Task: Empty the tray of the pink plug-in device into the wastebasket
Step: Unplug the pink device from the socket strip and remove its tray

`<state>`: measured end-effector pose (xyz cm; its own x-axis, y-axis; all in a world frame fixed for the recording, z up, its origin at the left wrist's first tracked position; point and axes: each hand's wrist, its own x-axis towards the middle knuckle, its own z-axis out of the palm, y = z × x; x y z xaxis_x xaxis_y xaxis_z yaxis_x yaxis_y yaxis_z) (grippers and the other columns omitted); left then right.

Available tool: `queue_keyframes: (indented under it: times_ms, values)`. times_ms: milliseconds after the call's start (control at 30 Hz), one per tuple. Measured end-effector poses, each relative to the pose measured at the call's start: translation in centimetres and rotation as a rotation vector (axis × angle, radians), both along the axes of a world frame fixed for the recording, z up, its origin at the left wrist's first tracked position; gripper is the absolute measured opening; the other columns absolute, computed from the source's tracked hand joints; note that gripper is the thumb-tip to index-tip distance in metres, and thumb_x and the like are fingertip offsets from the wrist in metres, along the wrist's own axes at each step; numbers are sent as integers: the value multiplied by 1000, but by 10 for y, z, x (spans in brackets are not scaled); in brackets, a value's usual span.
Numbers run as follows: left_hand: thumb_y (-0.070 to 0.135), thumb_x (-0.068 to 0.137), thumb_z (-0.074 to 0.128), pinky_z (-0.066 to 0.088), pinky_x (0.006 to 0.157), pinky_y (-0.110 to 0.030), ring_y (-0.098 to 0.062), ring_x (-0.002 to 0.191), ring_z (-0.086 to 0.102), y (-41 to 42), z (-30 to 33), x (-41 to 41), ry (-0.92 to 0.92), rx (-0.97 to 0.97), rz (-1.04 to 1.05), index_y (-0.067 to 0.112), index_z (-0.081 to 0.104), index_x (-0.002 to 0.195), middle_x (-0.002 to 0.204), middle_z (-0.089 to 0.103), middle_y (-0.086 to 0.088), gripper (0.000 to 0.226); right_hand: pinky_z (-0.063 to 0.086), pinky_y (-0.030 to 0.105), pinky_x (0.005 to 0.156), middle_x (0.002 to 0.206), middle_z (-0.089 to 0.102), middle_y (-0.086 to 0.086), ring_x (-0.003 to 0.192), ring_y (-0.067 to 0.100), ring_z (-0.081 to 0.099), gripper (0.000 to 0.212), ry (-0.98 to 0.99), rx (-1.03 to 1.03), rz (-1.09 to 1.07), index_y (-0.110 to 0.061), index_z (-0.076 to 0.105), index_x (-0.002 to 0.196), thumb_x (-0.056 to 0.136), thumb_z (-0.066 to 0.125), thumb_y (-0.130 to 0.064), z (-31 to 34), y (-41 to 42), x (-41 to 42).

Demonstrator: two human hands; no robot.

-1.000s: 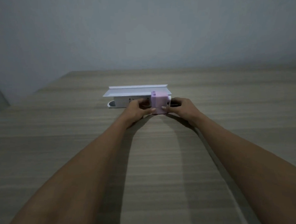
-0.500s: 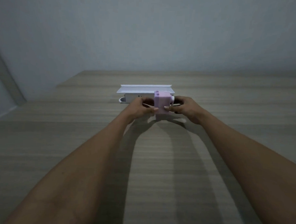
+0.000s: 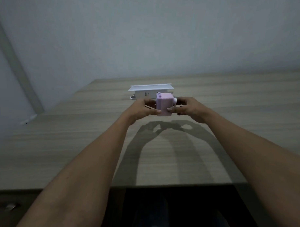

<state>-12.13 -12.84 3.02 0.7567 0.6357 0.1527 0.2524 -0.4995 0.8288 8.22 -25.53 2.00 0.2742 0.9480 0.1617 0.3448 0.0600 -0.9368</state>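
The pink plug-in device (image 3: 163,104), a small boxy block with a white part on its right side, is held in the air above the wooden table (image 3: 77,141). My left hand (image 3: 144,108) grips its left side with the thumb on the front lower edge. My right hand (image 3: 186,108) grips its right side near the white part. The device sits a little in front of a white power strip (image 3: 146,94). No wastebasket shows in view, and I cannot make out the device's tray.
The white power strip stands under a white shelf-like cover (image 3: 151,87) near the table's far edge, against a grey wall. The table's near edge (image 3: 160,185) runs below my forearms, with a dark gap and a drawer handle (image 3: 10,207) beneath.
Both hands have lifted the pink device off the power strip and drawn it toward me. The view has pulled back, so the table's near edge now shows.
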Motion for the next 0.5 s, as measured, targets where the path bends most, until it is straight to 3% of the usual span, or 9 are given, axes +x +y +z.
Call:
queue_keyframes:
  times_ms: [233,400,500]
  values:
    - [17,84,82,47,70,-23,-13,89,66,-48,-19,-32,-24,-38,-1,10,72,126,114,77,-6,44,47,31,80,123,73,17,92,18,62,46,-17,-18,0,-6,71,124,81,85,-14,-16,-42,-27]
    - [13,83,82,49,60,-9,-13,86,66,-66,-39,-43,-17,-69,-1,5,71,126,116,75,-12,45,48,30,75,109,73,11,90,19,62,45,-8,-39,19,-6,73,121,80,86,-14,-38,-55,-36]
    - [15,84,82,50,66,-18,-14,84,64,-69,-48,-45,-16,-123,5,9,73,122,114,76,-15,40,59,36,85,117,75,21,94,26,72,45,13,-34,29,-2,71,122,80,86,-10,-48,-57,-36]
